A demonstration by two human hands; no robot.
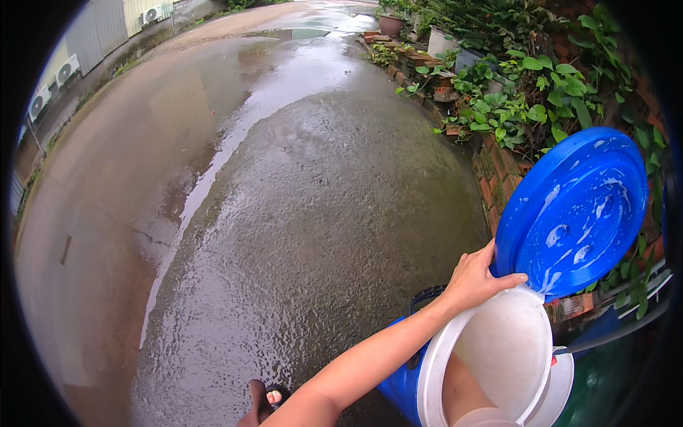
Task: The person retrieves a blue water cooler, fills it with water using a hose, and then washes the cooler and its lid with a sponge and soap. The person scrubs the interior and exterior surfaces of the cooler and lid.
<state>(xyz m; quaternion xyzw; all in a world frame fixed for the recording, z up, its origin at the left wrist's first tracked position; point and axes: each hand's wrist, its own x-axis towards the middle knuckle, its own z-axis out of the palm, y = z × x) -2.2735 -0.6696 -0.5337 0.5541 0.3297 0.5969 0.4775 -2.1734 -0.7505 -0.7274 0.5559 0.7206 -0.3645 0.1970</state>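
My left hand (475, 277) grips the lower edge of a round blue lid (605, 235), thumb on the near side and fingers partly behind it. White foamy streaks lie across the lid, which stands tilted up at the right. Below it is a blue bucket (400, 390) with a thick white rim and a white inner wall (516, 341). Skin, apparently of my right arm (461, 388), shows inside the bucket's mouth; the fingers of that hand are hidden. A pale rounded thing (487, 418) at the lower edge is cut off, so its kind is unclear.
Wet rough concrete (320, 192) spreads ahead, with a shiny puddle strip (206, 178) on its left. Leafy plants (541, 85) and a low brick edging (491, 171) run along the right. A dark hose (619, 331) is beside the bucket. My sandalled foot (274, 396) shows below.
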